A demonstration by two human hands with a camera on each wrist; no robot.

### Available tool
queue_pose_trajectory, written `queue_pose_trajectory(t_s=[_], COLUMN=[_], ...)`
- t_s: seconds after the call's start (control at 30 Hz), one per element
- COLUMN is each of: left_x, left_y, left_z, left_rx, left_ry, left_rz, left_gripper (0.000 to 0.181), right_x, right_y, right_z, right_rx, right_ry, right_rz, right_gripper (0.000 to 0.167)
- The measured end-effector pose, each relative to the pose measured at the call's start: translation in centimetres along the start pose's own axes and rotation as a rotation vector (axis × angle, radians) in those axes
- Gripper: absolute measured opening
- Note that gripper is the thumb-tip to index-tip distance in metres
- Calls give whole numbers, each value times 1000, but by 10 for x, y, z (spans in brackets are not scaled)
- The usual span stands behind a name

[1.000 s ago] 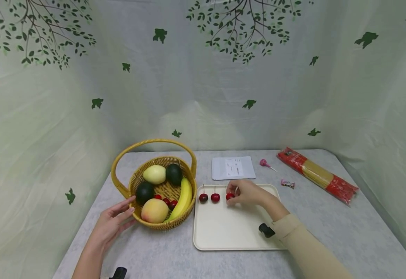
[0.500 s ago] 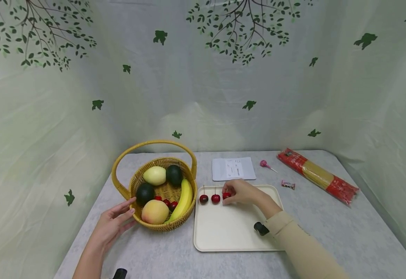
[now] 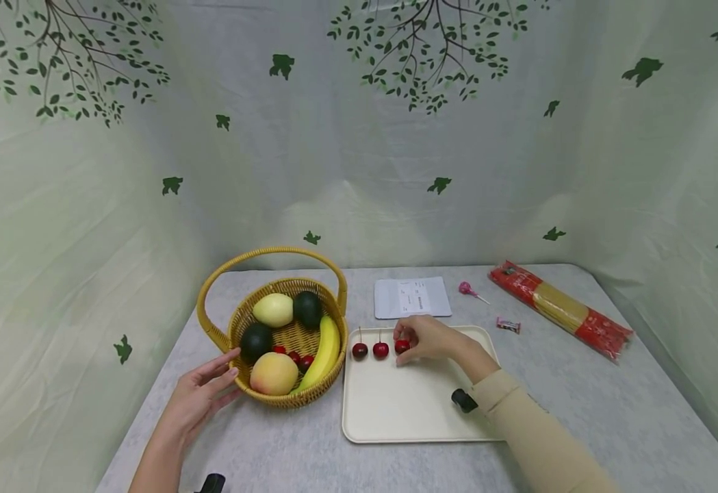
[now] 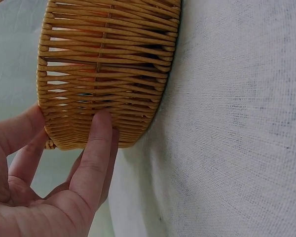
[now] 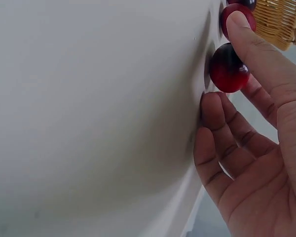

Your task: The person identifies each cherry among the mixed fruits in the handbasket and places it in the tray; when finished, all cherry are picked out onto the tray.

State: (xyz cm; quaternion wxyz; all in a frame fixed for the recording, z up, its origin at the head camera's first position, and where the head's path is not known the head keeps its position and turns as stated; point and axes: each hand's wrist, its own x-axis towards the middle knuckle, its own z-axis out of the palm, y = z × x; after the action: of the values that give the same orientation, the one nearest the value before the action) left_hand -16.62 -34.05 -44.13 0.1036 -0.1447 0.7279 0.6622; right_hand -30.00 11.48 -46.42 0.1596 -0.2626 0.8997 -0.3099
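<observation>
In the head view, my left hand touches the near left side of a yellow wicker basket. Its fingertips lie against the woven wall in the left wrist view, without gripping. My right hand is over a cream tray, thumb and index finger loosely spread around a dark red cherry. That cherry rests at the tray, with no clear pinch in the right wrist view. Left of it sit a second cherry and a third, darker one, stems pointing away, forming a row.
The basket holds a banana, a peach, a yellow-green fruit, two dark green fruits and small red ones. Behind the tray lie a labelled white packet, a lollipop, a wrapped sweet and a pasta packet.
The right hand has shifted left with the cherry towards the other two, then its thumb and finger have spread slightly around it. The left hand has stayed at the basket.
</observation>
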Motion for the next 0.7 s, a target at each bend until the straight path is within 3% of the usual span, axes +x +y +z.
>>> queue_pose_trajectory(t_s=[0.2,0.33,0.5,0.7], left_x=[-3,-2,-2,-3], left_y=[-1,-2,-3,0], left_z=[-1,-1,-1,0], left_rx=[4,0,-1,-2], left_ry=[-4,-3,5,4], left_rz=[6,2,-1,0], left_gripper=[56,55,56,57], right_x=[-3,-2,4,13], right_y=[-6,-15,-44,-88], right_z=[-19,-37,-47,-40], right_rx=[24,22,-1,1], right_ry=[-17,-5,-41,-145], right_rz=[5,-74,-163,-218], right_gripper=[40,38,27,24])
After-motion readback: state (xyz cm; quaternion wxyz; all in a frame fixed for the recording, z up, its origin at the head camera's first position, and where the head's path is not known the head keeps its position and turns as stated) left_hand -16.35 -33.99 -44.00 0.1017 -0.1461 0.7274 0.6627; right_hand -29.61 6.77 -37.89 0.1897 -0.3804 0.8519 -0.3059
